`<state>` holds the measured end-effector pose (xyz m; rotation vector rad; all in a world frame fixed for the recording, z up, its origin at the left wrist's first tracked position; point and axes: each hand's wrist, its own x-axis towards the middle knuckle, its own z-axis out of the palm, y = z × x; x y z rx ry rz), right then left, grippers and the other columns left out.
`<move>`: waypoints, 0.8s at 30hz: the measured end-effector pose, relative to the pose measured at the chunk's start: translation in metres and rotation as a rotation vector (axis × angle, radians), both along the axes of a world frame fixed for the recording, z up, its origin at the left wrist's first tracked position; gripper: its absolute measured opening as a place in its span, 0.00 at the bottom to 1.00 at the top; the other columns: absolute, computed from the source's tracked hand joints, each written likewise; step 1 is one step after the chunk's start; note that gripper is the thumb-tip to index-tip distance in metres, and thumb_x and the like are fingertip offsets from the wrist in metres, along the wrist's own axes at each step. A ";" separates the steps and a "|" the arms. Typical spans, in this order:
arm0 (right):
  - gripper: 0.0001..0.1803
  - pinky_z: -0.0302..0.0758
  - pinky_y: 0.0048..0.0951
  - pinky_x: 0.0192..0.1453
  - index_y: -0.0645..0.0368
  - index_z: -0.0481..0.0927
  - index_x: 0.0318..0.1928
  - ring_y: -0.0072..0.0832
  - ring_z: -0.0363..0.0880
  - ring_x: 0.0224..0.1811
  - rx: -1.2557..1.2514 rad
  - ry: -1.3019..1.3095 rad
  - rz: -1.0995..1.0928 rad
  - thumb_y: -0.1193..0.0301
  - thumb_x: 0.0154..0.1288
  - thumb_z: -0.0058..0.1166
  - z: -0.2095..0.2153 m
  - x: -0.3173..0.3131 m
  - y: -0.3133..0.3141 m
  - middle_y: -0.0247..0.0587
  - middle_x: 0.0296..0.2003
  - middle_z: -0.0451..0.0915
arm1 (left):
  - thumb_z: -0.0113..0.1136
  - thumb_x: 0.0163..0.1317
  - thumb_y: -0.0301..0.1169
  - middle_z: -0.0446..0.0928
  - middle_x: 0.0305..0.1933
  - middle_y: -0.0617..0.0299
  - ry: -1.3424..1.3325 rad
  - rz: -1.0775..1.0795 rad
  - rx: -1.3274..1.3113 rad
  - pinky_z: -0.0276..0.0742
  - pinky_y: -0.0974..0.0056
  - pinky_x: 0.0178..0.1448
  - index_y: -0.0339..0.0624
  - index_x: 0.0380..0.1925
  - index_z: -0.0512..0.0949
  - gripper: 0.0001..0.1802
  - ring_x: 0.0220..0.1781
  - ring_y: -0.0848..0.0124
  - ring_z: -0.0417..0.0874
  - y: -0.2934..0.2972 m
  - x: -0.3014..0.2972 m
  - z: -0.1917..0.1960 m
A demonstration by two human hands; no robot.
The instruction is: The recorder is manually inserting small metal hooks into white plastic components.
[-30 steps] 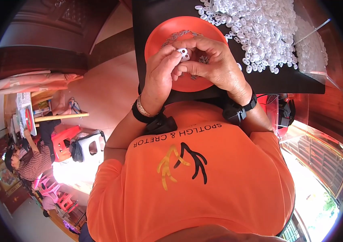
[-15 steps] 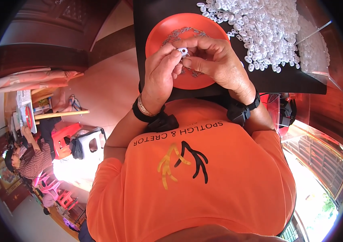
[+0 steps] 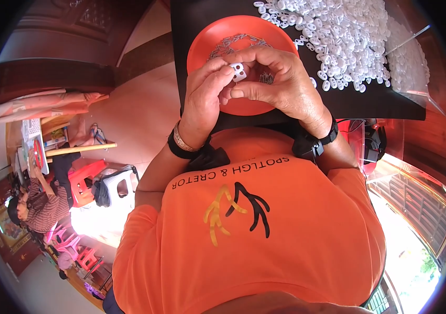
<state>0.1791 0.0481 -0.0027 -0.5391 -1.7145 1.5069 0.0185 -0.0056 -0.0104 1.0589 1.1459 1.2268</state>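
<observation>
Upper centre of the frame, over a round orange-red plastic dish [image 3: 197, 52], fingers of the left hand [image 3: 203, 95] pinch a small white holed plastic piece [image 3: 239, 72]; the right hand's [image 3: 292, 86] curve, any grip unclear. Seemingly fine two-handed handling, calling next for steadiness.

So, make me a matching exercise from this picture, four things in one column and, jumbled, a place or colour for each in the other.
Things
1. White two-holed piece
2. Dish
3. Pile of white pieces
4. Small grey pieces

Places and colours
A. Lying inside the round container under the hands
B. Orange-red all round its rim
C. Held in the fingers of the left hand
D. Spread on the black tabletop, on the picture's upper right

Right pairs: 1-C, 2-B, 3-D, 4-A
</observation>
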 end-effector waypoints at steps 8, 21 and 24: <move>0.11 0.76 0.21 0.36 0.65 0.78 0.39 0.20 0.81 0.32 -0.062 -0.010 0.003 0.76 0.55 0.63 0.003 0.000 -0.002 0.36 0.29 0.79 | 0.46 0.64 0.36 0.65 0.20 0.66 -0.105 -0.034 0.021 0.56 0.74 0.25 0.37 0.26 0.71 0.14 0.20 0.79 0.63 0.000 -0.002 -0.008; 0.09 0.78 0.23 0.36 0.64 0.76 0.38 0.27 0.84 0.31 0.235 -0.009 -0.062 0.76 0.58 0.60 -0.003 -0.004 -0.004 0.39 0.28 0.81 | 0.45 0.63 0.37 0.65 0.17 0.69 -0.130 -0.016 0.078 0.54 0.75 0.23 0.34 0.27 0.75 0.17 0.19 0.82 0.61 -0.002 0.001 -0.010; 0.09 0.78 0.24 0.36 0.64 0.76 0.38 0.27 0.84 0.31 0.219 -0.006 -0.040 0.76 0.57 0.61 -0.003 -0.003 -0.004 0.38 0.28 0.81 | 0.45 0.63 0.37 0.65 0.17 0.69 -0.138 -0.036 0.089 0.54 0.75 0.23 0.33 0.27 0.75 0.17 0.19 0.82 0.61 -0.003 0.001 -0.010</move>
